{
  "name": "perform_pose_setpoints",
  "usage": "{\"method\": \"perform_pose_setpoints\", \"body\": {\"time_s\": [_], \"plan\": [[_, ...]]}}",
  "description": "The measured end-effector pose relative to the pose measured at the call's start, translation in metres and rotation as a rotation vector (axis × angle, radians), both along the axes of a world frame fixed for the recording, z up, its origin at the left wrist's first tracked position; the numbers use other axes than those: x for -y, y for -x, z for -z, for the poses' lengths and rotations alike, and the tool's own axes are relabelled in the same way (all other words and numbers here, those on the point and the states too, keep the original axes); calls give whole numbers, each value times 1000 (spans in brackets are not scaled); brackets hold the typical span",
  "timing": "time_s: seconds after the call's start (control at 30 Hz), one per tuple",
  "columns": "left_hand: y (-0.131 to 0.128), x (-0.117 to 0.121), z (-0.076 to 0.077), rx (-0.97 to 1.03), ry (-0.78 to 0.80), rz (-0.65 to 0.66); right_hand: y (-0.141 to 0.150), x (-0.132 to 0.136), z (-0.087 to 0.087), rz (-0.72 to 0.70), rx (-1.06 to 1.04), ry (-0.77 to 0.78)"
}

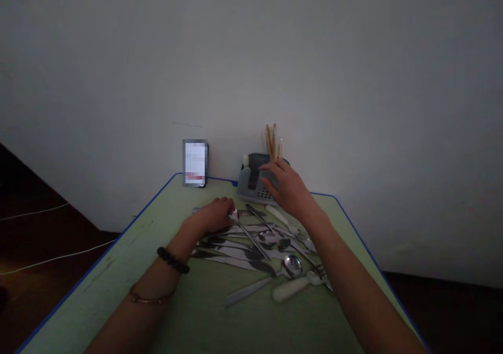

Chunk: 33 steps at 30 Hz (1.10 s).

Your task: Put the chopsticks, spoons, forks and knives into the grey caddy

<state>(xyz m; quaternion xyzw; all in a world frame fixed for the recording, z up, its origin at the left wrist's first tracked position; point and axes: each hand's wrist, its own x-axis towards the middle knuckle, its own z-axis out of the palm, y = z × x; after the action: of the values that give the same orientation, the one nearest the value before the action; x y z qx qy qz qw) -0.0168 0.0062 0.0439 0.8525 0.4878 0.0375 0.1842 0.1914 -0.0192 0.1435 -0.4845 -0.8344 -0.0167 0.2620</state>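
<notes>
My left hand is low over the left side of a pile of cutlery. Its fingers are curled on the shiny head of a metal spoon, whose handle slants down to the right across the pile. My right hand is raised in front of a grey cutlery holder, its fingers apart and nothing visible in them. It hides the holder's right part. Several chopsticks stand upright in the holder. Close to my right forearm lie a white-handled utensil and a round-bowled spoon.
Several knives, spoons and other utensils overlap mid-table. A lit phone stands upright at the back left, by the wall. The pale green table has a blue edge. A white cable runs at the left.
</notes>
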Motion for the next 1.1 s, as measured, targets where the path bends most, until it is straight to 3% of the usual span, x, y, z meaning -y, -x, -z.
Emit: {"method": "perform_pose_setpoints", "body": {"time_s": [0.07, 0.13, 0.23, 0.3, 0.5, 0.63, 0.93, 1.1], "plan": [[1, 1, 2, 17, 21, -21, -25, 25, 17, 57, -72, 113], [3, 1, 2, 28, 48, -42, -48, 43, 35, 94, -14, 320], [3, 2, 2, 32, 58, -52, -69, 54, 54, 162, 156, 642], [1, 3, 2, 1, 37, -43, -73, 53, 62, 176, 208, 731], [-7, 5, -1, -51, 8, 36, -59, 42, 76, 209, 250, 653], [-4, 3, -1, -8, 34, 29, -59, 38, 81, 157, 204, 635], [6, 0, -1, -22, 70, 22, -62, 36, 78, 142, 181, 628], [-3, 8, -16, 42, -33, 54, -63, 37, 71, 72, 114, 526]]}}
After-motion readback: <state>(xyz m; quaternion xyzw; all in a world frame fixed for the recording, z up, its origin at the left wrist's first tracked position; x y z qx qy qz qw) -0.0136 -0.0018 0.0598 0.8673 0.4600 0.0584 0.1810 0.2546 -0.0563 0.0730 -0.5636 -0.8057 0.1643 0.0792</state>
